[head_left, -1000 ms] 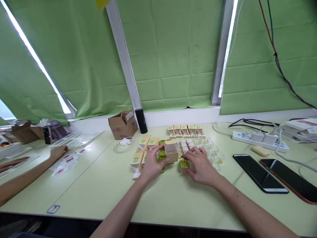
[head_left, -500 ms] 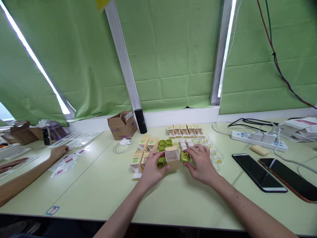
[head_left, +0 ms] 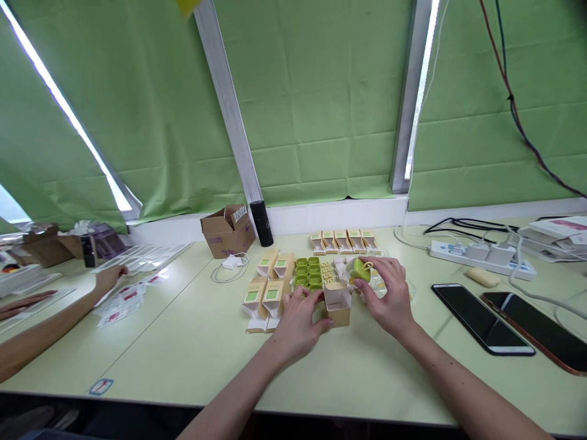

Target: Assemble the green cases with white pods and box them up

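My left hand (head_left: pixel 299 318) grips the side of a small open tan box (head_left: pixel 337 304) standing on the table. My right hand (head_left: pixel 387 293) is closed round a small green item (head_left: pixel 358 269) held just above and right of that box. Behind my hands lie a block of green cases (head_left: pixel 307 273), several tan boxes with green labels (head_left: pixel 266 287), a back row of similar boxes (head_left: pixel 343 241) and small white pieces (head_left: pixel 339 263).
Another person's arm and hand (head_left: pixel 107 278) rest at the left near white packets (head_left: pixel 123 299). A brown carton (head_left: pixel 228 230) and black cylinder (head_left: pixel 261 223) stand by the window. Two phones (head_left: pixel 483 319) and a power strip (head_left: pixel 479 253) lie right.
The tan box has slid right under my left hand. My right hand has lifted the green item up and to the right, away from the clear cups.
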`<state>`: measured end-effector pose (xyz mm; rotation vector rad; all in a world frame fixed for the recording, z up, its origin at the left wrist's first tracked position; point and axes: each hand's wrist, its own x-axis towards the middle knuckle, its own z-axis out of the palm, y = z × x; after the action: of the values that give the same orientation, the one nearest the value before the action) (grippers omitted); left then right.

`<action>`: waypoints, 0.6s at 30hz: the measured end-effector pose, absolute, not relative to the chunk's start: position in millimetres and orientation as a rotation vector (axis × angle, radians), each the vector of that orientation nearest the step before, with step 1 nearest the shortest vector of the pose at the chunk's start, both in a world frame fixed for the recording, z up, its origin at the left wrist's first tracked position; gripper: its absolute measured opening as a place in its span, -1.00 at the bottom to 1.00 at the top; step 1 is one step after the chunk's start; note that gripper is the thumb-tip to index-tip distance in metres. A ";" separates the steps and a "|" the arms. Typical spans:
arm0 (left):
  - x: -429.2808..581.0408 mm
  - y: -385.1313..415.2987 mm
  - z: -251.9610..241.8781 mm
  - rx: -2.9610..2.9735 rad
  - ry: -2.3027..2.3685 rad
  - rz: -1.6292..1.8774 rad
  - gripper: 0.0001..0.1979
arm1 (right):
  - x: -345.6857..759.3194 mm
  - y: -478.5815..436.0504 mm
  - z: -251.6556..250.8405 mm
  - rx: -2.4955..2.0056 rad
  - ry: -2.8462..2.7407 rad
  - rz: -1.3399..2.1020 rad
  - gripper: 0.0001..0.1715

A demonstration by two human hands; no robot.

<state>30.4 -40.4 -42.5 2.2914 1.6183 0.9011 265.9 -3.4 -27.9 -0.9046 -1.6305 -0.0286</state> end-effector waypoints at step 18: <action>38.1 -31.4 -18.6 2.344 1.274 1.214 -0.72 | 257.7 -6.6 -28.8 -0.858 -1.461 0.287 -0.57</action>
<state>38.1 -31.4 -18.6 2.3440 1.2744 1.2142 257.7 -6.6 -28.8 -0.8578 -1.4608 0.2866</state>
